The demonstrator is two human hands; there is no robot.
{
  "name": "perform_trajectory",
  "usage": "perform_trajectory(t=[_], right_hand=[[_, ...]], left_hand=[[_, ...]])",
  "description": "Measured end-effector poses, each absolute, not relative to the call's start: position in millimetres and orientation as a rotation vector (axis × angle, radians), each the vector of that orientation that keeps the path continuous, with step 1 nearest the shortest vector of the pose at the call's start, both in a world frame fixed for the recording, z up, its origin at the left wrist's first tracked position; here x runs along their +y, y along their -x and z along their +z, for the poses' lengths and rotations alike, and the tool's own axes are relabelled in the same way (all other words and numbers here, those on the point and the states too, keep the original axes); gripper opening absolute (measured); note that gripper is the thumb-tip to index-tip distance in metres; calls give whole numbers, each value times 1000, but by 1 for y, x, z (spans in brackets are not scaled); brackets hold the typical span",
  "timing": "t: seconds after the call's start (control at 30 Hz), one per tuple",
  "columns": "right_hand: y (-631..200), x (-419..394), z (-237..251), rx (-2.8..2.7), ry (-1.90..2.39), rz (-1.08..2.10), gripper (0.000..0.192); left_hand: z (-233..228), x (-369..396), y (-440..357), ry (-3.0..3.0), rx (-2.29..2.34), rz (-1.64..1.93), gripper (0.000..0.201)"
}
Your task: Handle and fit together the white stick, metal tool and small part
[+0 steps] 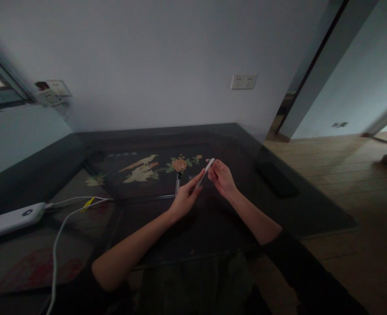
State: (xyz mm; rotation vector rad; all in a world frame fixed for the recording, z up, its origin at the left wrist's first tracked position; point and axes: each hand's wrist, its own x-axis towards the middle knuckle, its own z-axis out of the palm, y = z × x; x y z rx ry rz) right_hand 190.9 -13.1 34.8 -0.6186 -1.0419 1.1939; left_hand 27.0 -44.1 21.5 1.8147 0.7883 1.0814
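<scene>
Together the left hand (185, 199) and right hand (222, 177) pinch a slim white plastic stick (206, 170), one end each, so it hangs slanted just above the dark glass-topped table (147, 223). Beyond the stick, a bird-and-flower inlay (154, 168) shows under the glass. Far left of it lies a white power bank (11, 218) with white cables (58, 236). Behind stands a pale wall with white sockets (243, 82).

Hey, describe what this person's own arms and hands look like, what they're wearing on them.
Both forearms are bare, with dark, black-looking sleeves pushed up to about the elbows. The left hand and right hand are bare too: no gloves. No rings, watch or bracelets can be made out in this dim picture. Nothing else, such as cables or markings, shows on either arm.
</scene>
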Motion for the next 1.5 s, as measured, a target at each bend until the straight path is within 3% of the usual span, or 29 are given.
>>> perform_trajectory(t=[1.5], right_hand=[[-190, -11, 31, -1021, 576, 1216, 39]], left_hand=[[16, -40, -28, -1863, 794, 1065, 55]])
